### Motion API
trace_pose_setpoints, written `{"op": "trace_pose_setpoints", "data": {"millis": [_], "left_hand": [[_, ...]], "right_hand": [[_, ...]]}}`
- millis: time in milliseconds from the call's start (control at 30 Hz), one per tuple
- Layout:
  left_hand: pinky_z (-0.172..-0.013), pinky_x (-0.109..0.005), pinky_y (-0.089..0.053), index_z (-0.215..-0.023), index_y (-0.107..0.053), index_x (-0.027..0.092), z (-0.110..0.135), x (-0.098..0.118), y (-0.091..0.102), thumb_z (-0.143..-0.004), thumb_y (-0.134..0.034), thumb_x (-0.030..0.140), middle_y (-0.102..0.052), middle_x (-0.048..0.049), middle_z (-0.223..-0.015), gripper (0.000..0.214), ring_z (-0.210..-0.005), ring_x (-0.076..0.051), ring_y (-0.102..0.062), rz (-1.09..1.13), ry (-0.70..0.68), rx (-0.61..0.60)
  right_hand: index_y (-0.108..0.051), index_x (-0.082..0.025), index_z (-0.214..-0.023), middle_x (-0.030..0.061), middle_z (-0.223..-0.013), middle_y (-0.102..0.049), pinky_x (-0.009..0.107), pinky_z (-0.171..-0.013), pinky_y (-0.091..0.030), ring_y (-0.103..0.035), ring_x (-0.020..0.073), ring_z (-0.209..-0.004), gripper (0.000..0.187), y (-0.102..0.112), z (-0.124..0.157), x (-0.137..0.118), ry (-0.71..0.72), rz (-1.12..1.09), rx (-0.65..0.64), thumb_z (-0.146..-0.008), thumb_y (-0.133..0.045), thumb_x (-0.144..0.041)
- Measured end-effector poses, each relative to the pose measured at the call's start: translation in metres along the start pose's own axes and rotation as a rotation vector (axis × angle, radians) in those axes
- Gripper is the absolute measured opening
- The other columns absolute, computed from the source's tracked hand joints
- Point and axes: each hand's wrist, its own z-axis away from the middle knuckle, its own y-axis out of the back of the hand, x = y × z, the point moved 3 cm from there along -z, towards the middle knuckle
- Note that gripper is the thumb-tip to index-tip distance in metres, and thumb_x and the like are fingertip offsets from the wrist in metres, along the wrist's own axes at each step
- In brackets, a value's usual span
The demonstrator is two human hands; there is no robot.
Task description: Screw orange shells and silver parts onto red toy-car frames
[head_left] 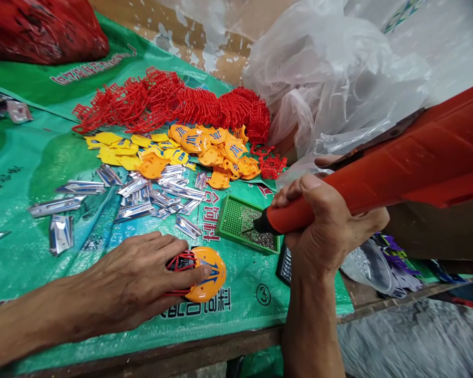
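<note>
While red frames [205, 107] lie beyond a tray [232, 213], left grip [144, 273] clasps a toy [216, 258], right grip [326, 223] a driver [398, 163].

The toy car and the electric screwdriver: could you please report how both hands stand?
Left hand holding toy car. Right hand gripping electric screwdriver, bit over screws in green tray. Loose silver-and-blue parts beyond left hand.
</note>
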Motion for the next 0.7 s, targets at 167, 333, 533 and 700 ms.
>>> {"op": "trace_pose_setpoints", "data": {"millis": [167,333,533,700], "left_hand": [[-0.067,-0.035,-0.049,-0.128,-0.052,0.033,0.0013,0.0001,-0.0021,-0.095,-0.048,0.024,-0.058,-0.0082,-0.107,0.034,-0.081,-0.023,-0.059,-0.014,0.015,-0.01],[-0.068,-0.037,-0.05,-0.132,-0.048,0.033,0.0037,-0.0011,-0.0055,-0.097,-0.046,0.025,-0.057,-0.0091,-0.107,0.036,-0.082,-0.024,-0.058,-0.009,0.013,-0.009],[-0.066,-0.035,-0.048,-0.129,-0.051,0.031,0.0028,-0.0025,-0.0056,-0.099,-0.043,0.027,-0.058,-0.0101,-0.107,0.032,-0.08,-0.023,-0.057,-0.001,-0.025,0.031],[-0.064,-0.036,-0.047,-0.131,-0.049,0.029,0.0021,-0.0018,-0.0043,-0.1,-0.039,0.026,-0.058,-0.0114,-0.106,0.033,-0.078,-0.024,-0.056,-0.01,-0.04,0.014]], "right_hand": [[-0.067,-0.022,-0.084,-0.0059,-0.056,-0.059,0.03,-0.041,-0.047,-0.055,0.0143,-0.042,0.012,0.001,0.0022,-0.0041,-0.005,0.024,-0.012,-0.073,-0.072,-0.021],[-0.065,-0.021,-0.082,-0.0069,-0.053,-0.058,0.03,-0.042,-0.048,-0.056,0.0143,-0.041,0.008,0.0001,0.005,-0.0048,0.031,0.092,0.009,-0.076,-0.07,-0.02],[-0.063,-0.021,-0.08,-0.0063,-0.055,-0.058,0.028,-0.038,-0.045,-0.055,0.0139,-0.041,0.009,-0.0009,0.0037,0.0018,0.011,0.001,-0.006,-0.075,-0.071,-0.019],[-0.066,-0.022,-0.088,-0.0069,-0.057,-0.059,0.029,-0.04,-0.046,-0.056,0.014,-0.042,0.018,-0.0007,0.0032,0.0022,-0.004,0.046,-0.012,-0.073,-0.075,-0.022]]}}
